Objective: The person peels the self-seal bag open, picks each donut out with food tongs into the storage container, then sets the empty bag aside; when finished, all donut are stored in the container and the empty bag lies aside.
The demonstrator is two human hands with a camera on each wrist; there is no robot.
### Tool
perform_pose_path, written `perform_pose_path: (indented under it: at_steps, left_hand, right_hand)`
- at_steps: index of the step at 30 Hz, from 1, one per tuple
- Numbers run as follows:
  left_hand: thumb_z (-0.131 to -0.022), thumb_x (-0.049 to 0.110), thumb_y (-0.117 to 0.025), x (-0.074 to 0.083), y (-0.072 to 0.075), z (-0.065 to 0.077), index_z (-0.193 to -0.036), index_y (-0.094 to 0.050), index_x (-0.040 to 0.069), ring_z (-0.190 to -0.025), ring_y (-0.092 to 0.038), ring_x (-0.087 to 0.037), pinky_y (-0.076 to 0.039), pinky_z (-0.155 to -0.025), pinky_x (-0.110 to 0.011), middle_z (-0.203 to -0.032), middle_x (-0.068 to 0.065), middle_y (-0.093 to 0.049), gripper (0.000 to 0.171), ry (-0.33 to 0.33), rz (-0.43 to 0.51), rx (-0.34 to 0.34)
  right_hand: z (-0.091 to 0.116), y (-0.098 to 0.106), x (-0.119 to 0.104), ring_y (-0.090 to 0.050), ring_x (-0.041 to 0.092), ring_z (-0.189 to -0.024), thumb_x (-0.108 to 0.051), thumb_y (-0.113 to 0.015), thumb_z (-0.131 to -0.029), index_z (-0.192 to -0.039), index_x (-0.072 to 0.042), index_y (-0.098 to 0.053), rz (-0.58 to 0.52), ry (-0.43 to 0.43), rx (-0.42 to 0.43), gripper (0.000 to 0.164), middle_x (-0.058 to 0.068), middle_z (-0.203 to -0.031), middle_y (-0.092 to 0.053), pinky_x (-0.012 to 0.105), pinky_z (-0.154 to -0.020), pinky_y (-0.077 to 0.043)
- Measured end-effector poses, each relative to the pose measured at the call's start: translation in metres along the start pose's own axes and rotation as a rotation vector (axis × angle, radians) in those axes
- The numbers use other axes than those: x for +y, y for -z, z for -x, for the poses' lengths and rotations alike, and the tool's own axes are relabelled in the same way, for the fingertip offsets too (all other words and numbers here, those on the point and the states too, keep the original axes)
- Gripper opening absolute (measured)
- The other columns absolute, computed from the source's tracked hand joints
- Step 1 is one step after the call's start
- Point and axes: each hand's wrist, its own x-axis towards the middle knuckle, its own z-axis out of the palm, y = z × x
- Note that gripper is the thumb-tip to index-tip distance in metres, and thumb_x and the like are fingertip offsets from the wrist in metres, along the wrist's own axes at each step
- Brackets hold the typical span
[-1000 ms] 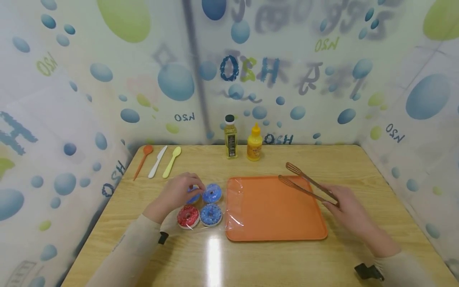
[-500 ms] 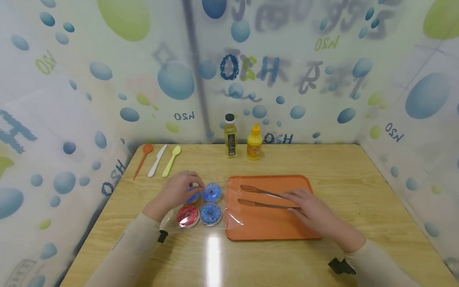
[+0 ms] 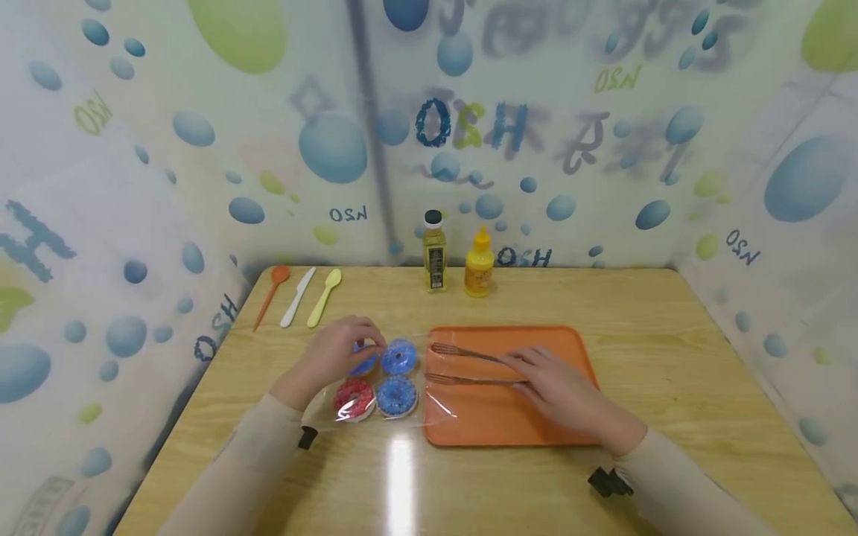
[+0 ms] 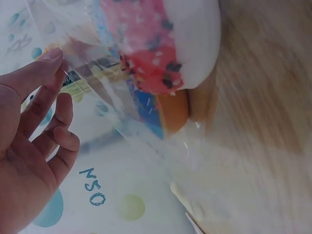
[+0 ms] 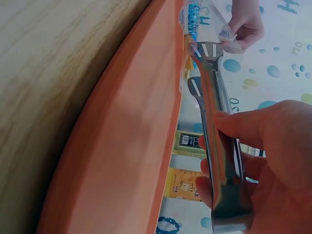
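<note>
My left hand (image 3: 338, 350) pinches the edge of a clear plastic bag (image 4: 92, 90) between thumb and forefinger, the other fingers loosely curled. Inside the bag lie a red sprinkled toy donut (image 3: 354, 400) and three blue ones, among them a front one (image 3: 397, 397) and a back one (image 3: 399, 357); my fingers partly cover the third. The bag's right side overlaps the orange tray (image 3: 509, 430). Above that tray, my right hand (image 3: 563, 391) grips metal tongs (image 5: 226, 195). Their arms stand apart, with nothing between the slotted tips, which point left at the bag.
At the table's back stand an oil bottle (image 3: 436, 260) and a yellow squeeze bottle (image 3: 479, 269). An orange spoon (image 3: 271, 289), a white knife (image 3: 298, 296) and a yellow spoon (image 3: 325, 298) lie at the back left. Patterned walls (image 3: 268, 149) enclose the table's back and sides.
My right hand has carried the tongs left, from the tray's right edge across the tray to the bag's side. The left hand has kept its pinch in the same place.
</note>
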Motion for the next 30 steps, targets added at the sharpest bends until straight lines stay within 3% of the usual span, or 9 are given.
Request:
perform_pose_path:
  at_steps: [13,21,30]
  left_hand:
    - [-0.091,0.018,-0.081,0.004,0.001,-0.005,-0.094,-0.08,0.021,-0.089,-0.069,-0.016,-0.056,-0.076,-0.035,-0.096,0.009,-0.072,0.004,-0.03,0.005,-0.001]
    - [-0.09,0.019,-0.081,0.003,0.0,-0.007,-0.095,-0.08,0.023,-0.092,-0.07,-0.013,-0.058,-0.081,-0.036,-0.097,0.011,-0.073,0.006,-0.039,-0.023,-0.008]
    - [-0.09,0.023,-0.082,0.003,-0.002,-0.004,-0.093,-0.079,0.026,-0.078,-0.06,-0.004,-0.052,-0.069,-0.026,-0.094,0.014,-0.071,0.005,-0.011,-0.028,0.003]
  right_hand:
    - [-0.027,-0.011,-0.01,-0.056,0.02,-0.121,-0.025,-0.066,-0.103,-0.149,-0.015,-0.055,0.026,-0.012,-0.034,0.048,0.002,-0.14,-0.06,0.041,-0.098,-0.055]
    - [-0.041,-0.013,-0.014,-0.054,0.02,-0.125,-0.023,-0.069,-0.101,-0.15,-0.015,-0.054,0.002,-0.009,-0.065,0.052,0.003,-0.142,-0.059,0.041,-0.102,-0.054]
    - [-0.045,-0.015,-0.016,-0.056,0.02,-0.124,-0.022,-0.069,-0.101,-0.149,-0.016,-0.056,0.044,0.001,-0.078,0.05,0.002,-0.14,-0.06,0.041,-0.101,-0.054]
